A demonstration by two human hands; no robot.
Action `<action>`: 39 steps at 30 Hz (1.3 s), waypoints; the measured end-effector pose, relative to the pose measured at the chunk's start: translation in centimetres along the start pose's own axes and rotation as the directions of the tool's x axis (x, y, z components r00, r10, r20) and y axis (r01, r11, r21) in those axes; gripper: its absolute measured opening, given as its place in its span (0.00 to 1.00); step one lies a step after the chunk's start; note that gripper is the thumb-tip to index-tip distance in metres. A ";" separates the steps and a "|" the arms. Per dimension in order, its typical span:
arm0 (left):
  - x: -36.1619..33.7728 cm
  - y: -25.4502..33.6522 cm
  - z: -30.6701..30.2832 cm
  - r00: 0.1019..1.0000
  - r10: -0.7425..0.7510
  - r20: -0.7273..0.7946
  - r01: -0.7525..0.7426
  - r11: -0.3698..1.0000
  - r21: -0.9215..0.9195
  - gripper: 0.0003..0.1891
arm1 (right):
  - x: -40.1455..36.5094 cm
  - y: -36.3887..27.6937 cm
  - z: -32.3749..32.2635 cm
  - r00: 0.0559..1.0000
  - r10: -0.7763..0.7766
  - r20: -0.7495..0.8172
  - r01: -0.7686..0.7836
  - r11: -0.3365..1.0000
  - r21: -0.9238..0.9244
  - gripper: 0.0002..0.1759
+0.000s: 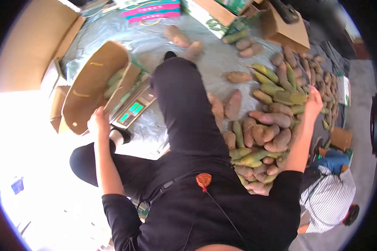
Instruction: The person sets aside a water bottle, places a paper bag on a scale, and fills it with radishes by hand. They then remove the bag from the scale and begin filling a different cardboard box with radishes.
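My left hand [98,121] is closed on the near edge of an open cardboard box [92,79], which has green vegetables [113,85] inside. The box rests by a digital scale [134,109] with lit green displays. Over the pile at the right, my right hand [313,102] is closed at the end of a green radish-like vegetable [290,98]. Brown and reddish tubers [276,119] lie beneath and around it.
A striped-shirted person [333,201] is at the lower right. Other cardboard boxes [285,31] stand at the top right, and a large carton [29,46] at the upper left. A pink and teal bag [151,11] lies at the top.
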State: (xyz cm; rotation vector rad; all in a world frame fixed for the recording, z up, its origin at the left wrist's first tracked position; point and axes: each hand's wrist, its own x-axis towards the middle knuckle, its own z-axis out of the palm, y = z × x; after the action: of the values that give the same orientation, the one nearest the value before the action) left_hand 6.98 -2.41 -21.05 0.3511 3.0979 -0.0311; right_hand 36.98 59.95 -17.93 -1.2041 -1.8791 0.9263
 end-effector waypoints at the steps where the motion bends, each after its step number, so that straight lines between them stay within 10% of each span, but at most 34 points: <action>1: 0.0 0.0 0.0 1.000 0.004 0.018 -0.004 1.000 0.019 0.12 | -1.0 -3.9 1.5 0.999 -0.006 0.050 0.005 1.000 0.019 0.12; 12: -0.1 0.1 -0.7 0.998 -0.030 0.056 0.032 0.999 -0.024 0.11 | -8.9 -31.0 18.3 0.648 -0.635 0.420 0.296 0.718 0.630 0.13; 13: -0.1 0.2 -0.5 0.999 -0.022 0.030 0.022 0.999 -0.033 0.10 | -11.6 -34.6 19.2 0.606 -0.602 0.520 0.043 0.678 0.734 0.07; 18: 0.2 0.3 -0.7 0.993 -0.055 0.101 0.056 0.998 -0.008 0.12 | -18.6 -40.0 27.3 0.330 -0.901 0.281 0.480 0.417 0.772 0.11; 22: 0.0 0.7 -1.2 0.995 -0.044 0.090 0.045 0.999 -0.008 0.11 | -24.9 -40.6 32.3 0.402 -0.772 0.493 0.172 0.592 0.787 0.10; 32: 0.1 0.8 -1.0 0.994 -0.020 0.111 0.020 1.000 0.004 0.09 | -26.8 -33.1 39.1 0.183 -0.671 0.719 0.387 0.721 0.575 0.13; 39: 0.1 0.4 -0.4 0.997 -0.009 0.071 0.011 1.000 -0.028 0.08 | -10.3 -24.7 32.0 0.425 -0.463 0.778 0.212 0.886 0.412 0.17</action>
State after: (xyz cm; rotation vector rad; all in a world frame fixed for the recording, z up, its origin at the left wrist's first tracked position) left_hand 6.96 -2.04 -20.66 0.3256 3.0274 -0.0004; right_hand 2.54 36.58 -14.50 -0.0572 -2.5089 1.6600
